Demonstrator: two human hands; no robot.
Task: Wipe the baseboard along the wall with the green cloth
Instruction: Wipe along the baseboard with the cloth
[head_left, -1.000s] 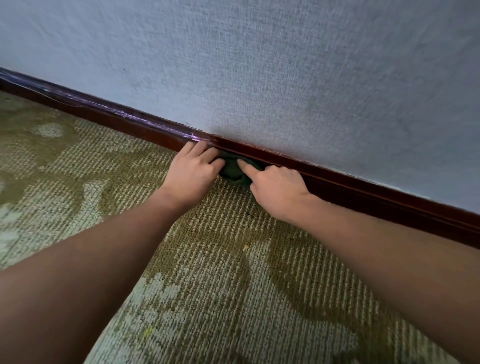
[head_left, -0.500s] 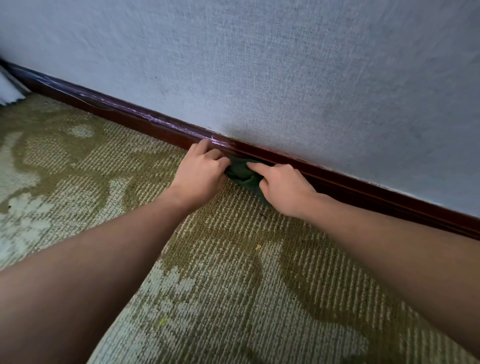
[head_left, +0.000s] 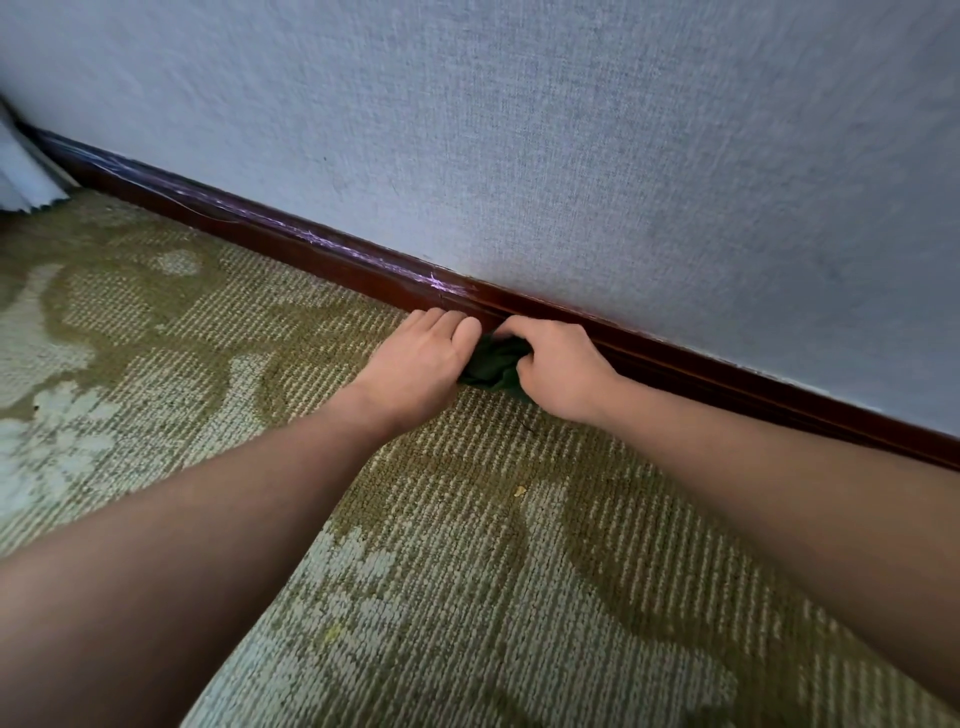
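A dark red-brown baseboard (head_left: 291, 244) runs along the foot of the pale wall, from upper left down to the right edge. The green cloth (head_left: 493, 364) is bunched on the carpet right against the baseboard. My left hand (head_left: 415, 364) grips the cloth's left side, knuckles up and fingertips at the baseboard. My right hand (head_left: 561, 369) grips the cloth's right side with curled fingers. Only a small dark patch of cloth shows between the two hands. Pale dusty streaks mark the baseboard's top edge to the left of my hands.
Patterned olive and cream carpet (head_left: 467, 571) covers the floor. The textured wall (head_left: 571, 156) fills the upper frame. A white curtain hem (head_left: 21, 176) hangs at the far left, by the baseboard's end. Small crumbs lie on the carpet.
The view has swung, showing more baseboard and the curtain at left. My right hand's fingers have curled round the cloth, and both hands now bunch it tighter.
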